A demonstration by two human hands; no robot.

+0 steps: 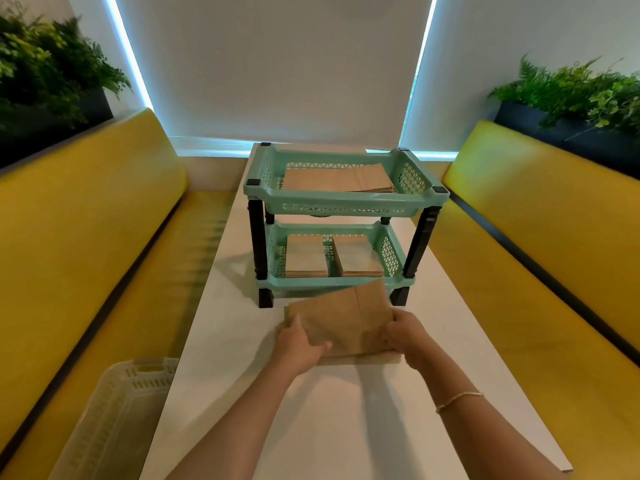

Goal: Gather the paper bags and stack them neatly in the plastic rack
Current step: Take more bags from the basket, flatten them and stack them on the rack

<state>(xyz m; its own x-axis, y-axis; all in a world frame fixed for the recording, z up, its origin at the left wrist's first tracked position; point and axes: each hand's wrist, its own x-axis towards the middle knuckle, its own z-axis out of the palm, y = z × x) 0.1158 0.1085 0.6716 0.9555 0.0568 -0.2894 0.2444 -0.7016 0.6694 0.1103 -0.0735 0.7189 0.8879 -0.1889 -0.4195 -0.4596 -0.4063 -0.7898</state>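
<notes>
A mint-green two-tier plastic rack (346, 197) with black legs stands on the white table (329, 410). Its top tray holds a flat pile of brown paper bags (337, 178). The bottom tray holds two smaller stacks side by side, the left stack (306, 256) and the right stack (356, 254). Just in front of the rack, a brown paper bag (346, 317) is held tilted above the table. My left hand (299, 342) grips its left edge. My right hand (403, 332) grips its right edge. More brown paper (381, 358) lies flat beneath it.
Yellow bench seats run along both sides of the table, one at the left (86, 237) and one at the right (536, 237). A pale plastic basket (131, 403) sits on the left bench near me. Green plants in dark planters stand behind both backrests.
</notes>
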